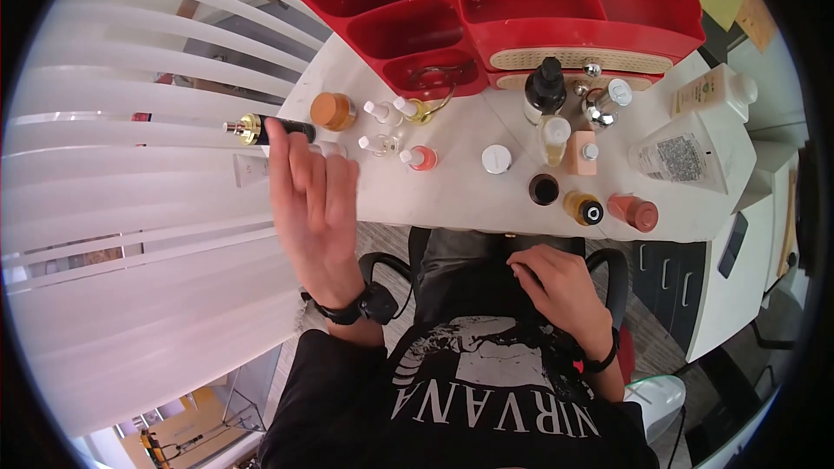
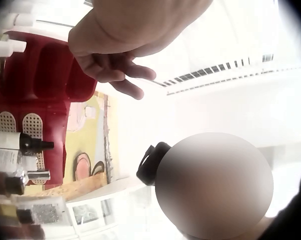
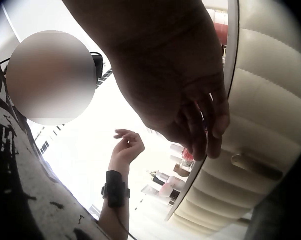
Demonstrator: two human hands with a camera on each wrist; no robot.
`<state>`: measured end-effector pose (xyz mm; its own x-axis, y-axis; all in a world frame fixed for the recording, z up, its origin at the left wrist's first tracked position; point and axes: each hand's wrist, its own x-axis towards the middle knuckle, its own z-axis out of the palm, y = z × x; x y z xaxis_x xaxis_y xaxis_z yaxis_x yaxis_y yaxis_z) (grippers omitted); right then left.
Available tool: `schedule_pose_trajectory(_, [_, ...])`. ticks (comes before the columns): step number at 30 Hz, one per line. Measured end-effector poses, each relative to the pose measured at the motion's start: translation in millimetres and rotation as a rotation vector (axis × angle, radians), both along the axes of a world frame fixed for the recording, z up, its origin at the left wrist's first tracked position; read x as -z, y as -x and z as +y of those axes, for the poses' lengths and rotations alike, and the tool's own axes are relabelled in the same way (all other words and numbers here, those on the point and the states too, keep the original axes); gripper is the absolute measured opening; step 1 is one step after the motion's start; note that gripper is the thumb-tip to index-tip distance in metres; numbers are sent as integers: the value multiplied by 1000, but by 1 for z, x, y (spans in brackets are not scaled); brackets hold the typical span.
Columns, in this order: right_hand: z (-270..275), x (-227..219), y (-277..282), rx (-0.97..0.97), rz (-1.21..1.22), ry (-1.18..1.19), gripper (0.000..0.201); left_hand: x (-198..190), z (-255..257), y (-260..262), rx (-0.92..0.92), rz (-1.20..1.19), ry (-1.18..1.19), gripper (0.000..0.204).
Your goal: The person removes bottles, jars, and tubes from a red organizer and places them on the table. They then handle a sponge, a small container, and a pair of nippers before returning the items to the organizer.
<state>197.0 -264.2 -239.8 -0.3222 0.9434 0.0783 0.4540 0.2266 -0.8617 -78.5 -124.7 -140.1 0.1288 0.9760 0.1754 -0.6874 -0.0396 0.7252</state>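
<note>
My left hand [image 1: 314, 200] is raised over the table's left end, its fingers loosely bent. In the head view it overlaps a dark bottle with a gold top [image 1: 254, 129]. Nothing shows between its fingers [image 2: 128, 90] in the left wrist view. My right hand [image 1: 560, 282] is held low in front of my lap, just off the table's near edge, fingers relaxed and holding nothing. Closest to the left hand stand an amber jar [image 1: 333, 111], a pale tube [image 1: 251, 170] and several small white-capped bottles, one with coral polish [image 1: 420, 158].
A red organizer [image 1: 482, 35] with compartments fills the back of the white table [image 1: 417, 204]. To the right stand a black-topped bottle [image 1: 545, 91], a silver-capped bottle [image 1: 604, 104], a peach bottle [image 1: 582, 154] and a white tube [image 1: 682, 156]. A white-lidded jar [image 1: 496, 159] sits mid-table. Blinds [image 1: 174, 78] border the left.
</note>
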Motion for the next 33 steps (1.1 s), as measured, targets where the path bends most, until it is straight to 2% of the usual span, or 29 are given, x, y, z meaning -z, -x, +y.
schedule_pose_trajectory(1, [1, 0, 0, -2, 1, 0, 11, -5, 1, -4, -119, 112, -9, 24])
schedule_pose_trajectory(3, [2, 0, 1, -10, 2, -7, 11, -16, -2, -25, -613, 684, 14, 28])
schedule_pose_trajectory(4, [2, 0, 2, -16, 4, -9, 11, -11, -3, -24, -632, 895, -133, 22])
schedule_pose_trajectory(6, [3, 1, 3, -19, 1, -18, 11, 6, -2, -20, -644, 1310, -447, 16])
schedule_pose_trajectory(8, [2, 1, 4, -23, -3, -24, 11, 15, 0, -32, -595, 1614, -670, 18])
schedule_pose_trajectory(9, [2, 3, 5, -24, -4, -29, 11, 15, 6, -50, -549, 1713, -733, 19])
schedule_pose_trajectory(10, [2, 4, 5, -25, -5, -32, 11, 20, 8, -56, -417, 1794, -746, 19])
schedule_pose_trajectory(13, [-1, 1, 4, -31, -14, -27, 10, 26, 22, -68, -228, 1980, -806, 18])
schedule_pose_trajectory(14, [-2, 0, 4, -25, -13, -32, 10, 40, 29, -58, -129, 1948, -888, 28])
schedule_pose_trajectory(16, [-5, 2, 4, -8, -8, -50, 10, 53, 25, -46, -238, 1788, -986, 35])
schedule_pose_trajectory(19, [-10, 4, 2, 14, -27, -37, 9, 49, 42, -57, -201, 1898, -922, 31])
schedule_pose_trajectory(21, [-11, 7, 0, 25, -19, -46, 9, 36, 46, -71, -198, 2068, -789, 26])
schedule_pose_trajectory(22, [-11, 7, -1, 23, -16, -49, 9, 33, 47, -73, -297, 2002, -783, 16])
schedule_pose_trajectory(26, [-7, 7, -1, 22, -14, -64, 9, 23, 42, -73, -401, 1772, -648, 14])
schedule_pose_trajectory(29, [-7, 6, -1, 16, -19, -69, 9, 0, 24, -78, -340, 1704, -490, 15])
schedule_pose_trajectory(33, [-5, 6, 1, 4, 0, -70, 9, 0, 19, -76, -160, 1609, -374, 15])
